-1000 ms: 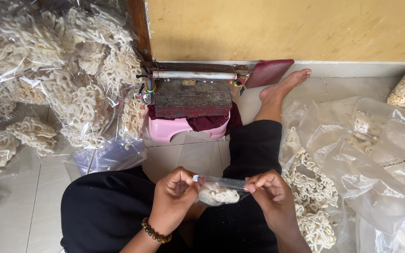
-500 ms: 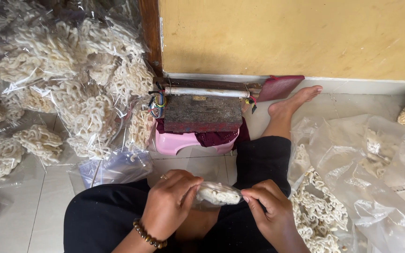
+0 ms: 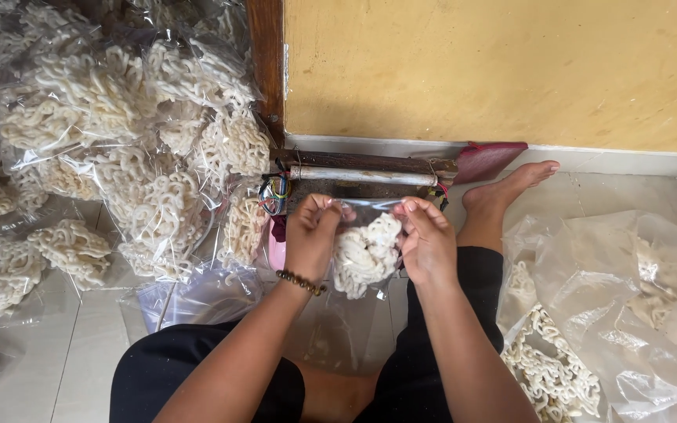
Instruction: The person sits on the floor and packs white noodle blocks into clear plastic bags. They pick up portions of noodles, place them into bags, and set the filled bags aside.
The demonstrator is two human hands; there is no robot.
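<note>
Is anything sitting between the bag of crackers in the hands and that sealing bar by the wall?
Nothing visible does. Both hands, left and right, hold the small clear bag of white crackers by its top corners just in front of the sealing bar, with no object in the gap.

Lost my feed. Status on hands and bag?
Left hand and right hand pinch small clear plastic bag of white crackers at its top. Held before wooden sealer bar. Nothing between.
</note>
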